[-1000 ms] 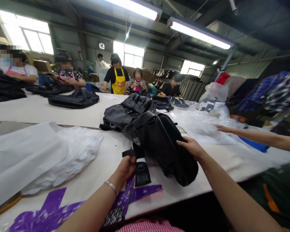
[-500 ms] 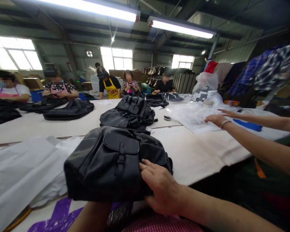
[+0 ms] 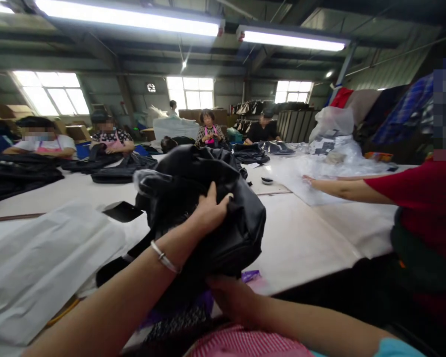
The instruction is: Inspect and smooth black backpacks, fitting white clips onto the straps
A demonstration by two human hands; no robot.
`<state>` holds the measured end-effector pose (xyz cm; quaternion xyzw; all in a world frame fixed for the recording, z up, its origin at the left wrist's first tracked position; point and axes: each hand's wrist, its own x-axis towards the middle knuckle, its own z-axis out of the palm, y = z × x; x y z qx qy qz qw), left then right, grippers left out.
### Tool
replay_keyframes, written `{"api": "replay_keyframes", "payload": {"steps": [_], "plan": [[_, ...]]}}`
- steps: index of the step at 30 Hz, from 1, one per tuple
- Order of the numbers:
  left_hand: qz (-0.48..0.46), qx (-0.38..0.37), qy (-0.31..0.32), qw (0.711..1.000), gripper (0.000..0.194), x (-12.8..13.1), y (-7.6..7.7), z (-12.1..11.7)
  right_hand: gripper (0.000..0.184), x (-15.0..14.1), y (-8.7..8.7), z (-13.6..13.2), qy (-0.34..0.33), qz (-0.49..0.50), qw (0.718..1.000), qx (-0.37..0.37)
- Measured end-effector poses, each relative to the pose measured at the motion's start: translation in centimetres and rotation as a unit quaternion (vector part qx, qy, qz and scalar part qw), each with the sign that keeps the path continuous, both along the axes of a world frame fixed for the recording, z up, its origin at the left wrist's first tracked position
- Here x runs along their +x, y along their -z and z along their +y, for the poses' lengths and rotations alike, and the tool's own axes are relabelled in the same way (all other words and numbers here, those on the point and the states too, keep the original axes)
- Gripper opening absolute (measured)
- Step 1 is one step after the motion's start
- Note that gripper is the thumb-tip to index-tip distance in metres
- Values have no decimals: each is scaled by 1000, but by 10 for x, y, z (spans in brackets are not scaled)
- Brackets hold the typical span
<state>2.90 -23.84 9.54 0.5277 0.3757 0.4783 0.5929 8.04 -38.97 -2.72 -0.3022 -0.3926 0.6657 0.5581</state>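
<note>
A black leather-look backpack [image 3: 241, 223] is tilted up in front of me, its back and straps turned toward me. My left hand [image 3: 211, 210], with a silver bangle at the wrist, reaches across it and grips its upper part, some fingers apart. Low on the near side, my right hand [image 3: 232, 297] holds the bag from beneath; its fingertips are hidden under the bag. A black tag [image 3: 123, 211] sticks out at the left, beside a clear plastic-wrapped part [image 3: 152, 179] of the bag.
White paper sheets [image 3: 55, 267] lie at the left of the white table [image 3: 293, 233]. More black bags [image 3: 124, 168] are spread farther back. At the right a co-worker in a red shirt [image 3: 412, 198] handles clear plastic [image 3: 301, 173]. Several people sit across the table.
The backpack has been lifted and turned, so its front pocket no longer shows. My left hand has come over onto it, and my right hand has moved lower. My view has shifted left.
</note>
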Motion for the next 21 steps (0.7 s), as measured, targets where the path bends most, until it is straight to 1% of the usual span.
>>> {"api": "replay_keyframes", "payload": {"steps": [1, 2, 4, 5, 6, 7, 8, 10, 11, 12, 14, 15, 16, 17, 18, 19, 20, 21], "plan": [[49, -25, 9, 998, 63, 9, 8, 0, 48, 3, 14, -3, -18, 50, 997, -63], [101, -49, 29, 993, 57, 17, 18, -2, 45, 8, 28, -7, -29, 89, 987, -128], [175, -70, 87, 978, 46, 29, 39, -5, 41, 21, 47, -16, -55, 121, 963, -233], [197, -65, 115, 972, 42, 32, 47, -7, 41, 30, 54, -20, -65, 113, 956, -261], [210, -53, 138, 966, 39, 31, 53, -8, 40, 39, 57, -24, -80, 90, 955, -271], [216, -39, 158, 963, 39, 27, 55, -8, 41, 48, 58, -28, -99, 53, 958, -264], [217, -26, 180, 959, 39, 20, 54, -7, 41, 58, 56, -32, -122, 4, 962, -243], [213, 1, 212, 954, 41, -6, 43, -3, 43, 77, 47, -37, -172, -109, 963, -177], [211, 19, 211, 954, 40, -23, 36, 1, 43, 87, 39, -40, -198, -163, 956, -141], [218, 35, 199, 955, 39, -43, 28, 4, 43, 99, 30, -41, -221, -208, 947, -108], [253, 66, 124, 957, 40, -88, 19, 11, 36, 124, 9, -41, -228, -261, 936, -66], [287, 72, 83, 951, 42, -111, 18, 13, 33, 138, -1, -37, -195, -266, 942, -58], [326, 77, 21, 942, 44, -133, 22, 14, 30, 153, -11, -31, -125, -263, 955, -55], [366, 76, -43, 926, 46, -153, 29, 13, 28, 168, -18, -22, -36, -263, 963, -45], [399, 70, -102, 908, 48, -171, 38, 11, 28, 182, -24, -9, 67, -264, 962, -32], [431, 63, -135, 890, 50, -186, 50, 8, 30, 194, -25, 5, 158, -269, 950, -22], [458, 55, -141, 876, 53, -198, 61, 3, 33, 203, -24, 21, 225, -281, 933, -20], [474, 42, -128, 870, 57, -206, 73, -3, 38, 209, -19, 37, 264, -298, 917, -26]]}}
